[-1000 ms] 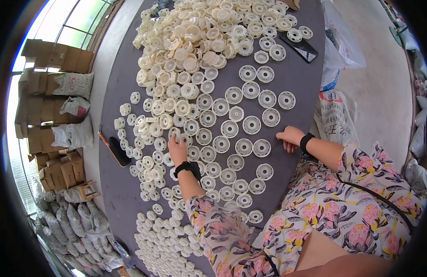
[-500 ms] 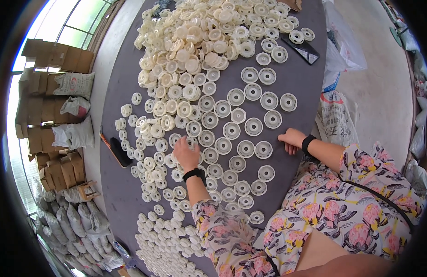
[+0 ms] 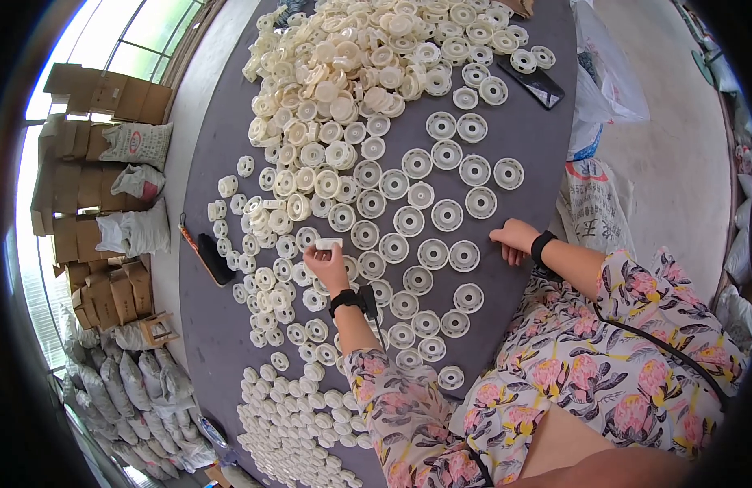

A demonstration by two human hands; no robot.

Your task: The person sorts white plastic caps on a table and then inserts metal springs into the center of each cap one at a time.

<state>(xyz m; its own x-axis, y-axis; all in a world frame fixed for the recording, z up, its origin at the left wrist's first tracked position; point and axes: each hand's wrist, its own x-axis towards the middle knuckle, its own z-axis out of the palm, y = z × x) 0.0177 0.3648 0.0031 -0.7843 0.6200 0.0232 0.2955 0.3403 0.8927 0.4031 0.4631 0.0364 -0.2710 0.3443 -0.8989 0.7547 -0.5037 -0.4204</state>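
Note:
My left hand (image 3: 326, 264) is raised a little over the dark grey table (image 3: 230, 325) and pinches a cream plastic ring (image 3: 328, 243) on edge between its fingertips. Flat cream rings (image 3: 431, 254) lie in loose rows around it. My right hand (image 3: 514, 240) rests on the table near its right edge, fingers curled down, holding nothing, just right of a flat ring (image 3: 464, 255). Both wrists carry black bands.
A big heap of cream rings (image 3: 368, 65) fills the far end of the table. Stacked rings (image 3: 303, 423) crowd the near left. A dark phone (image 3: 536, 80) lies far right, another phone (image 3: 205, 256) at the left edge. Boxes and sacks (image 3: 99, 187) line the left floor.
My left hand has drawn back toward me and lifted one ring off the table. My right hand has stayed near the right edge.

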